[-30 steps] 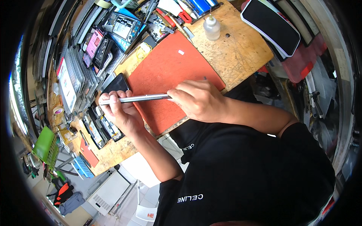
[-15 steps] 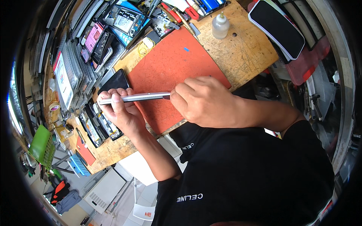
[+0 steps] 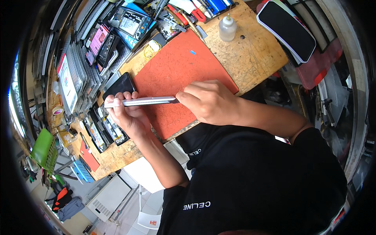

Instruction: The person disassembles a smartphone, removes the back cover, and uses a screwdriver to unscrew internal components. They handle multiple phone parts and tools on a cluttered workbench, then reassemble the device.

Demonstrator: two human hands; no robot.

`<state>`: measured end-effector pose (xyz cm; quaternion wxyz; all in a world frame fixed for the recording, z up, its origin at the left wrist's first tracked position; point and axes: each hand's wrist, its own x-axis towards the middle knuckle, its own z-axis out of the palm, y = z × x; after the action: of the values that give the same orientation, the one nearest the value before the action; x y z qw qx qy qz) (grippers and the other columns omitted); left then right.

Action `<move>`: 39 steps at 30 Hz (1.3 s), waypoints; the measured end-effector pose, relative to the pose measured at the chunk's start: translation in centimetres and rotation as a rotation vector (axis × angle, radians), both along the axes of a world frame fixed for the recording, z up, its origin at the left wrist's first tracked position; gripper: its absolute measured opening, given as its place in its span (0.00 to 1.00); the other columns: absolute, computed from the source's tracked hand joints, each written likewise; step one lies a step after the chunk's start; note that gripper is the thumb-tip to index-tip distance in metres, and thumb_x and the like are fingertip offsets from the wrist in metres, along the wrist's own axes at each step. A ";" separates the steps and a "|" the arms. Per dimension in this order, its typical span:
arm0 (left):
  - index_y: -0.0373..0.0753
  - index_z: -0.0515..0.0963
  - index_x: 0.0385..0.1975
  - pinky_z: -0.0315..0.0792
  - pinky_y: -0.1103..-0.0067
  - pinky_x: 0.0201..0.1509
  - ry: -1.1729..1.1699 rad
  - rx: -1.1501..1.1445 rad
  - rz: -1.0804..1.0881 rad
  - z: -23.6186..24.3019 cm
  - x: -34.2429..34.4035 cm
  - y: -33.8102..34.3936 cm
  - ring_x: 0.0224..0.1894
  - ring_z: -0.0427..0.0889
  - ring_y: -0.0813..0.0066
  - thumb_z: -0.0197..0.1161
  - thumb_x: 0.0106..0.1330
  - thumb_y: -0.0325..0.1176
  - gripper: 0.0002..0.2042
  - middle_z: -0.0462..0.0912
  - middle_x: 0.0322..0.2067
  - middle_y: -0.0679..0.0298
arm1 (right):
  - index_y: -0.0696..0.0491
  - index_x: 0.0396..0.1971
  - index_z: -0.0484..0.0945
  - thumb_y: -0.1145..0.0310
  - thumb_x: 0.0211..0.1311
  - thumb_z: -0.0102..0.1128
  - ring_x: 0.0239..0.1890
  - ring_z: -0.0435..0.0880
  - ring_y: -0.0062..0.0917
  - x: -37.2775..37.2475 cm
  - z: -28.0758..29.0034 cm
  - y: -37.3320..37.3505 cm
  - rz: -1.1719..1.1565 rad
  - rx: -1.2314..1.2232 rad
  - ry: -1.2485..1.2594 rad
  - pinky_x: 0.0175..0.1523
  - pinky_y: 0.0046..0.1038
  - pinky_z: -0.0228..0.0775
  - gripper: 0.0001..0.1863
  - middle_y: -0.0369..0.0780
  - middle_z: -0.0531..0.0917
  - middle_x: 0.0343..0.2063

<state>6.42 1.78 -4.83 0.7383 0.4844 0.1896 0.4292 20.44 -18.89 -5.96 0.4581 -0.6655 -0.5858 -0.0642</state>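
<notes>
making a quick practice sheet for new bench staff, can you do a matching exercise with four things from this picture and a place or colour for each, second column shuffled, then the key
Things
1. slim flat device
2. mat
3. squeeze bottle
4. basket

Descriptions
A. translucent, standing on bare wood
B. green, near the picture's left side
C. gripped at one end by the left hand
D. orange-red, spread out flat beneath the hands

Right pairs: 1-C, 2-D, 3-A, 4-B

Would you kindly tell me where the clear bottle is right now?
In the head view, the clear bottle stands upper right of centre on the wooden bench, beside the red mat.
</notes>
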 end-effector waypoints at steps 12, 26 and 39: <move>0.38 0.73 0.51 0.72 0.63 0.71 0.386 0.218 0.361 -0.9 -2.2 -7.6 0.61 0.78 0.64 0.62 0.81 0.38 0.11 0.79 0.53 0.55 | 0.52 0.31 0.77 0.69 0.58 0.63 0.29 0.81 0.26 2.2 3.2 -4.1 0.048 -0.156 -0.153 0.32 0.30 0.73 0.05 0.35 0.76 0.27; 0.44 0.79 0.41 0.46 0.48 0.83 0.850 1.174 0.279 1.6 -3.5 -9.1 0.62 0.85 0.58 0.68 0.73 0.27 0.04 0.89 0.42 0.65 | 0.60 0.39 0.82 0.72 0.56 0.65 0.28 0.83 0.29 1.8 0.8 -3.7 0.103 -0.051 -0.187 0.30 0.31 0.73 0.11 0.37 0.78 0.26; 0.45 0.79 0.43 0.34 0.38 0.84 0.887 1.313 0.237 1.4 -3.7 -9.7 0.69 0.80 0.52 0.66 0.71 0.24 0.07 0.90 0.50 0.68 | 0.55 0.26 0.80 0.66 0.53 0.65 0.26 0.83 0.25 0.9 5.5 -3.8 0.124 -0.381 -0.512 0.29 0.28 0.72 0.08 0.36 0.80 0.21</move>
<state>2.72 -7.90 -3.44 0.1076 0.9222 0.2243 0.2961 21.38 -22.65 -0.47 0.1663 -0.6644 -0.7230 -0.0906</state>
